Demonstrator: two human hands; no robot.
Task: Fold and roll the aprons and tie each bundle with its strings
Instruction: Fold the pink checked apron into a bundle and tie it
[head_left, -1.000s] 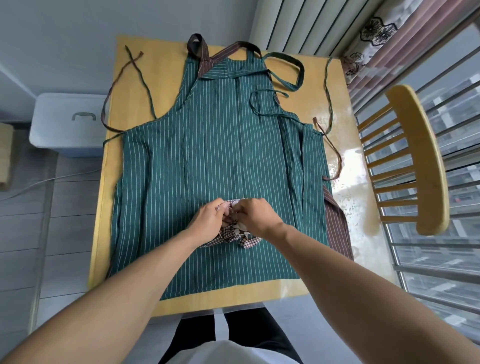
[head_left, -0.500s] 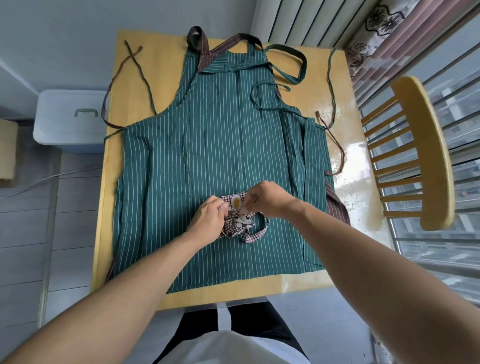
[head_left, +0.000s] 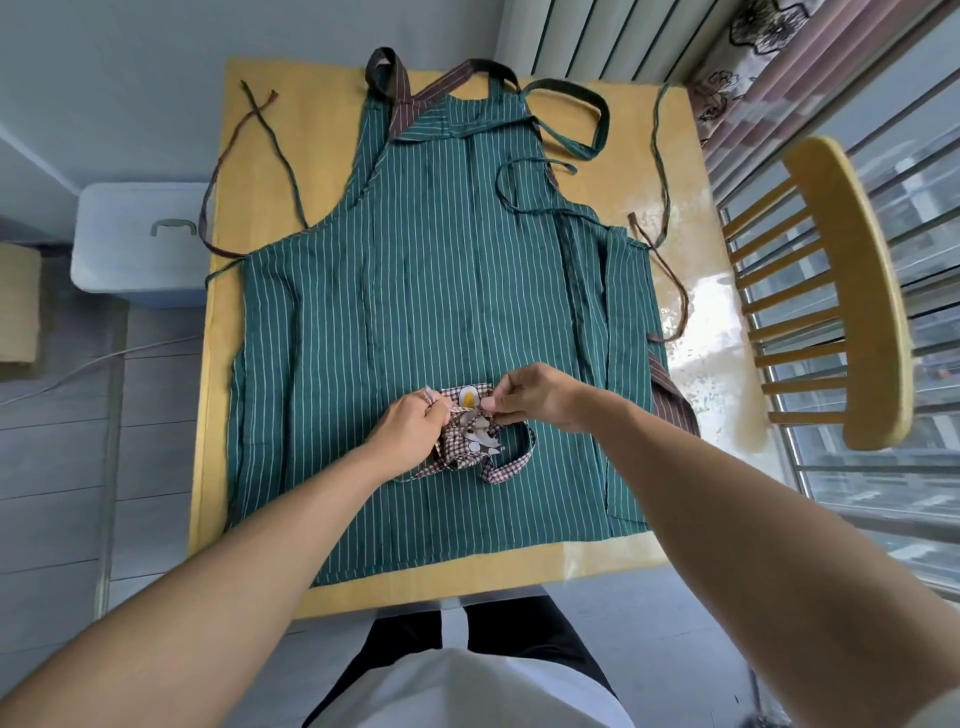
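Checked bundle (head_left: 470, 431) lay on the green apron (head_left: 415, 312), just toward the person from its middle, a printed patch with a yellow spot facing up. Left hand (head_left: 410, 428) had its fingers curled, pinching checked cloth at the bundle's left end. Right hand (head_left: 535, 397) pinched cloth at the bundle's right top edge between thumb and curled fingers. A checked string (head_left: 511, 465) looped out loose on the apron to the bundle's near right. Green apron lay flat and spread on the table (head_left: 260, 171), covering most of it; its near hem stopped short of the table's near edge, leaving a narrow bare strip. Bare tabletop showed left of the apron's bib and a glossy band to the apron's right. A brown apron (head_left: 672, 400) lay under the green one, showing past its right edge and at the neck. Thin ties trailed off the apron's left and right corners, one hanging past the table's left edge. Chair (head_left: 852, 291) stood close right of the table; a grey bin (head_left: 135, 239) left of it. No writing or labels could be read.
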